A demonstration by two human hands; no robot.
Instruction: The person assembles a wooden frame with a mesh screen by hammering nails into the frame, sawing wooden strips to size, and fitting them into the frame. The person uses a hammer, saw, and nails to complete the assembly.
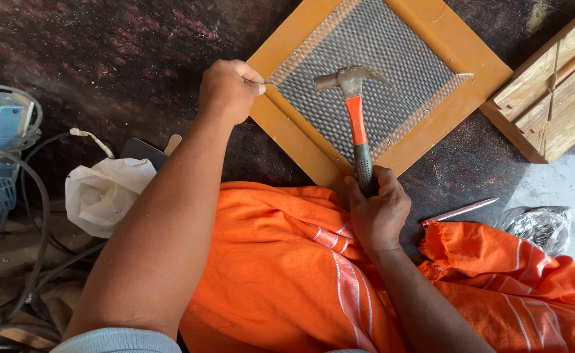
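Right hand (379, 212) is wrapped tight around the black grip of a claw hammer (356, 111); I see the orange shaft running up from the fist, and the steel head sits above the grey wire mesh (372, 49), claw pointing away to the right. Can't tell if the head touches the mesh or hangs over it.

Left hand (230, 88) is curled into a loose fist, fingertips pinched at the inner edge of the orange-yellow wooden frame (294, 140); what's pinched, if anything, is too small to tell. A thin wood batten (424, 111) edges the mesh inside the frame.

Frame lies flat on a dark mottled floor (137, 59), turned diamond-wise, its near corner just beyond my right fist.

Below both hands: orange cloth with white stripes (287, 274) over my lap.

Right of the right hand: a pinkish pencil-like stick (460, 210), then a clear plastic bag of small metal bits (539, 225). Further up right, a bare wooden frame piece (552, 98).

Left of the left forearm: crumpled white bag (104, 193), then a blue power tool (0, 157) with grey cables (35, 261).
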